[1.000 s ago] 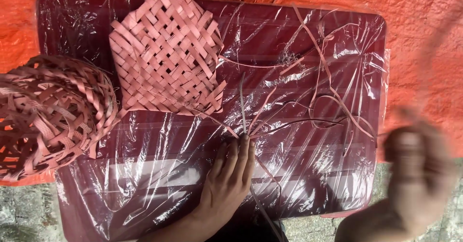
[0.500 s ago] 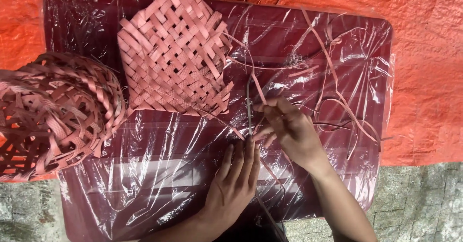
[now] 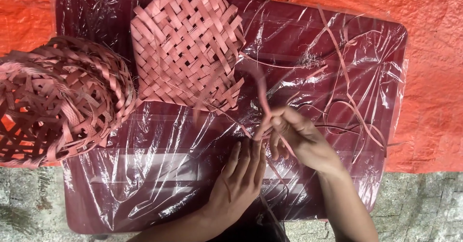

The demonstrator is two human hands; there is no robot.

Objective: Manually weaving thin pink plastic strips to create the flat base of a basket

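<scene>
My right hand (image 3: 299, 136) pinches a thin pink strip (image 3: 263, 95) that rises blurred toward the flat woven pink mat (image 3: 185, 46) lying at the top of the dark red table (image 3: 144, 174). My left hand (image 3: 238, 184) rests flat on the plastic-covered tabletop just below, fingers stretched out and pressing near the strip's lower end. Several loose pink strips (image 3: 352, 102) curl across the table to the right of my right hand.
A round open-weave pink basket (image 3: 58, 99) overhangs the table's left edge. Clear crinkled plastic film (image 3: 159, 140) covers the tabletop. An orange tarp (image 3: 434, 54) lies under and beyond the table; grey stone ground (image 3: 424, 208) shows along the bottom.
My right hand came in from the lower right, reached the strips beside the mat and now holds one, pulled a little lower. The left hand stayed flat in place.
</scene>
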